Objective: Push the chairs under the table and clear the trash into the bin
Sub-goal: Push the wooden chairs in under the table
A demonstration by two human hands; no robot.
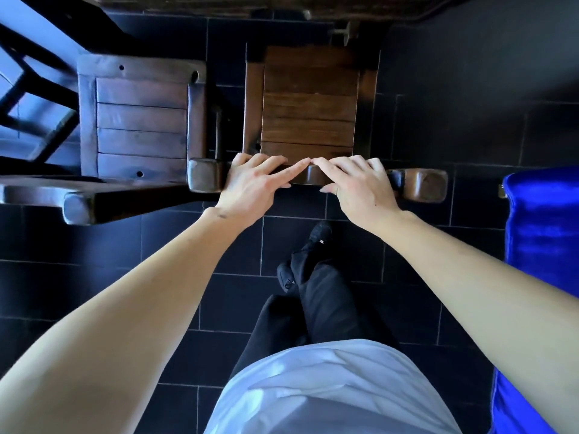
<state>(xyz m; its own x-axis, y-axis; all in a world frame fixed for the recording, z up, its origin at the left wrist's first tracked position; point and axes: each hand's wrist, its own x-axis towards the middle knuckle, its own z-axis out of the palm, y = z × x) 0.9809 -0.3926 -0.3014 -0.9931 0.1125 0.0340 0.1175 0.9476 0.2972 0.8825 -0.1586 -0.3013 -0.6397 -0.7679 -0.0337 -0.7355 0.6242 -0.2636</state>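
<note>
Your fingers (275, 164) lie flat and spread over the top rail of the chair (308, 117), not curled round it. Left hand (253, 180) and right hand (354, 183) sit side by side on that rail, index tips almost touching at the middle. The chair's seat points toward the counter (219, 3), whose edge shows at the top. A second chair (141, 120) stands just beside it on your left. A blue cushion (542, 230) sits at your right on the dark tiled floor (470, 120).
</note>
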